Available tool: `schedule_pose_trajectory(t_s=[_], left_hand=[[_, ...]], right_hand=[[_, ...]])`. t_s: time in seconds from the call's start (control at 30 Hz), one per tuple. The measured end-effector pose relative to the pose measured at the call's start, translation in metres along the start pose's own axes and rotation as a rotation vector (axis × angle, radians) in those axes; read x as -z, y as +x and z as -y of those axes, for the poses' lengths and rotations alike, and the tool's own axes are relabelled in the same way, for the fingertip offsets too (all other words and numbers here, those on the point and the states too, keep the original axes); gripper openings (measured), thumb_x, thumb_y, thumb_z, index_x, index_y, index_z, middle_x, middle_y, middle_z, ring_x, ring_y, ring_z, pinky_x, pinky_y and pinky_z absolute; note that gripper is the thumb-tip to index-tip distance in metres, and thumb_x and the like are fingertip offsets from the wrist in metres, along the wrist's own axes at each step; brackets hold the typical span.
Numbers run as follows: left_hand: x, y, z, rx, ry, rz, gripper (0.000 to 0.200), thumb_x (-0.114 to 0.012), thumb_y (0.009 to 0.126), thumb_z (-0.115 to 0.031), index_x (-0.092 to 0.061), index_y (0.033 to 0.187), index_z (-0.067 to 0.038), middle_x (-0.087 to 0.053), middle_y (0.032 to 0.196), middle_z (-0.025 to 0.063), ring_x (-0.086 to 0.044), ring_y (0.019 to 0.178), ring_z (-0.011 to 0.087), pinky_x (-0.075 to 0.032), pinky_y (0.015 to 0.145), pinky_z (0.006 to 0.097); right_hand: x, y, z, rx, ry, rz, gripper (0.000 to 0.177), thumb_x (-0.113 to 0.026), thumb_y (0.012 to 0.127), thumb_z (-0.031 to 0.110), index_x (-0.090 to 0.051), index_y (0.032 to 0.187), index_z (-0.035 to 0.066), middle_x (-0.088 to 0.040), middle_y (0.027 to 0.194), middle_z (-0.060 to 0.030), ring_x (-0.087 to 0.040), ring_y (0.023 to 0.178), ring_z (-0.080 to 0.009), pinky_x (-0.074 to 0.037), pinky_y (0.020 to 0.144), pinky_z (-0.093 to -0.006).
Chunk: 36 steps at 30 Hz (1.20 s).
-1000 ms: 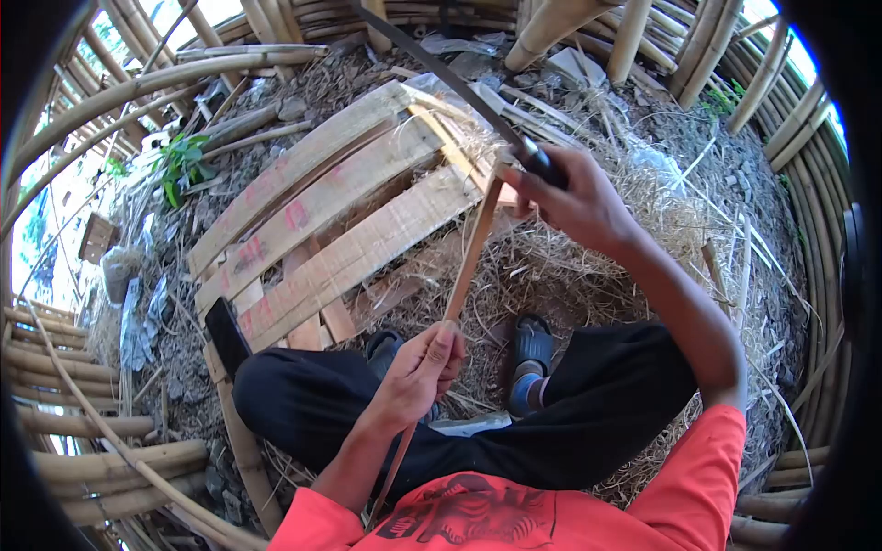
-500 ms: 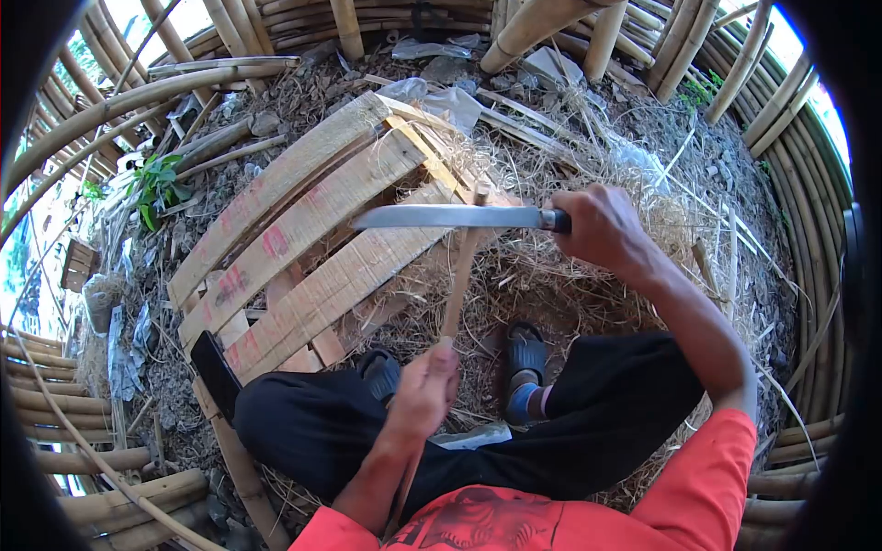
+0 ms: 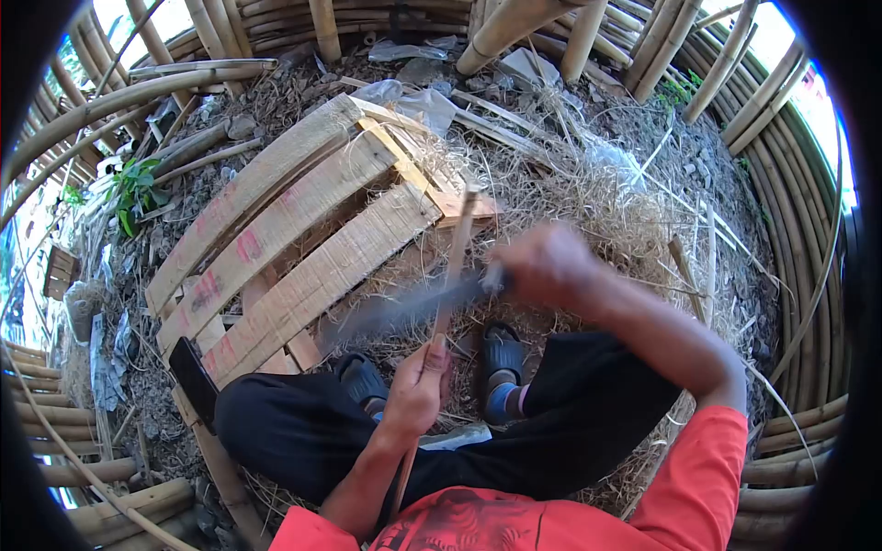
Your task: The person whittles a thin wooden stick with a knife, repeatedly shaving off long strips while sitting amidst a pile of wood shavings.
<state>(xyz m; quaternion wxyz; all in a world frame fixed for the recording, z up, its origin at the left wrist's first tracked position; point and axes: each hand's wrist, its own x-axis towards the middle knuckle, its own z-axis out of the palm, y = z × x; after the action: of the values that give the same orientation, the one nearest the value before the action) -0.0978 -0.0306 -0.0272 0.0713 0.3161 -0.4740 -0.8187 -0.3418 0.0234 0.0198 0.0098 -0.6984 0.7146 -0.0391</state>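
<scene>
My left hand (image 3: 419,395) is closed round a narrow bamboo strip (image 3: 457,253), which slants up and away from my lap. My right hand (image 3: 547,266) grips the dark handle of a long knife (image 3: 390,310). Its blade is smeared by motion and points left, crossing the strip a little above my left hand. Beyond the strip stands a slatted wooden crate (image 3: 312,262) with red marks on its boards. Pale shavings (image 3: 634,216) lie around the strip's far end and to the right.
A black phone-like slab (image 3: 191,381) leans at the crate's near left corner, beside my knee. My sandalled feet (image 3: 503,363) are below the blade. Bamboo poles (image 3: 799,220) wall the space. Plastic scraps (image 3: 404,103) and a leafy plant (image 3: 136,193) are on the littered ground.
My right hand has brought the knife down along the strip toward my left hand, from near its far end. The left hand keeps its hold, and the whole view has shifted slightly.
</scene>
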Motion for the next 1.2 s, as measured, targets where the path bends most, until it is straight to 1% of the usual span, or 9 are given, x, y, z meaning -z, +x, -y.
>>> schedule_pose_trajectory(t_s=[0.13,0.27,0.37,0.5,0.7,0.87,0.97,1.07,1.2], left_hand=[[0.004,0.0,-0.002,-0.015,-0.054,-0.008,0.038,-0.04,0.101,-0.042,-0.042,0.077,-0.013,-0.033,0.056,-0.0077,-0.03,0.043,0.0027,-0.023,0.039,0.0206],[0.006,-0.006,-0.005,0.01,-0.082,0.038,0.036,-0.04,0.101,-0.041,-0.041,0.078,-0.013,-0.032,0.056,-0.0073,-0.029,0.043,0.0027,-0.022,0.037,0.0212],[-0.003,-0.014,-0.011,0.061,-0.047,0.018,0.036,-0.039,0.101,-0.04,-0.041,0.078,-0.013,-0.032,0.056,-0.0069,-0.029,0.042,0.003,-0.022,0.037,0.0213],[0.003,-0.003,-0.005,-0.008,-0.083,0.047,0.035,-0.038,0.102,-0.038,-0.041,0.079,-0.012,-0.032,0.056,-0.0069,-0.029,0.043,0.003,-0.023,0.038,0.0211],[0.006,-0.003,-0.001,-0.013,-0.062,0.04,0.034,-0.039,0.102,-0.038,-0.041,0.079,-0.012,-0.033,0.056,-0.0067,-0.029,0.044,0.0032,-0.024,0.039,0.0211],[0.007,-0.003,0.002,-0.027,-0.036,-0.003,0.034,-0.04,0.101,-0.039,-0.041,0.079,-0.012,-0.033,0.056,-0.0064,-0.029,0.042,0.0031,-0.023,0.038,0.0208],[0.001,-0.007,0.007,0.007,-0.057,-0.011,0.034,-0.041,0.101,-0.04,-0.04,0.079,-0.013,-0.03,0.056,-0.0057,-0.025,0.039,0.0035,-0.02,0.036,0.0211],[-0.007,0.0,-0.008,0.035,-0.123,0.031,0.034,-0.04,0.101,-0.039,-0.04,0.079,-0.013,-0.028,0.054,-0.0059,-0.025,0.038,0.0034,-0.019,0.034,0.0211],[-0.003,-0.001,-0.003,0.037,-0.141,0.085,0.034,-0.039,0.102,-0.037,-0.039,0.08,-0.012,-0.029,0.055,-0.0057,-0.026,0.041,0.0035,-0.021,0.037,0.0219]], right_hand=[[-0.001,0.012,-0.036,-0.348,0.1,-0.11,0.003,-0.064,0.073,0.012,-0.061,0.073,0.011,-0.058,0.055,-0.0068,-0.06,0.048,-0.0232,-0.048,0.048,-0.04],[-0.002,-0.002,-0.004,0.114,0.001,-0.102,0.006,-0.066,0.072,0.014,-0.064,0.077,0.011,-0.061,0.059,-0.0078,-0.062,0.054,-0.0246,-0.051,0.051,-0.0384],[-0.011,0.022,-0.069,-0.316,-0.036,-0.138,0.008,-0.067,0.071,0.014,-0.064,0.078,0.011,-0.063,0.061,-0.0088,-0.063,0.057,-0.0267,-0.052,0.054,-0.0392],[0.004,0.018,-0.045,-0.312,0.024,-0.134,0.02,-0.067,0.078,0.02,-0.063,0.068,0.003,-0.059,0.056,-0.0155,-0.06,0.051,-0.0288,-0.047,0.054,-0.0415],[0.003,0.016,-0.027,-0.531,0.648,0.125,0.035,-0.067,0.08,0.024,-0.057,0.061,-0.003,-0.054,0.051,-0.0147,-0.054,0.048,-0.0295,-0.041,0.051,-0.0395],[0.004,0.001,0.014,0.075,0.061,0.048,0.013,-0.065,0.073,0.02,-0.059,0.067,0.01,-0.057,0.052,-0.0069,-0.062,0.052,-0.0226,-0.05,0.052,-0.0385],[-0.066,0.017,-0.106,-0.118,-0.075,-0.291,0.008,-0.064,0.067,0.013,-0.058,0.072,0.011,-0.057,0.056,-0.0087,-0.06,0.052,-0.0286,-0.048,0.049,-0.0428],[-0.012,0.02,-0.062,-0.282,-0.091,-0.29,0.004,-0.062,0.069,0.012,-0.058,0.07,0.009,-0.058,0.056,-0.0106,-0.06,0.051,-0.0292,-0.048,0.05,-0.0431],[-0.007,0.02,-0.054,-0.363,0.019,-0.118,0.021,-0.064,0.078,0.019,-0.06,0.064,0.004,-0.059,0.055,-0.0081,-0.059,0.05,-0.0219,-0.048,0.052,-0.0386]])
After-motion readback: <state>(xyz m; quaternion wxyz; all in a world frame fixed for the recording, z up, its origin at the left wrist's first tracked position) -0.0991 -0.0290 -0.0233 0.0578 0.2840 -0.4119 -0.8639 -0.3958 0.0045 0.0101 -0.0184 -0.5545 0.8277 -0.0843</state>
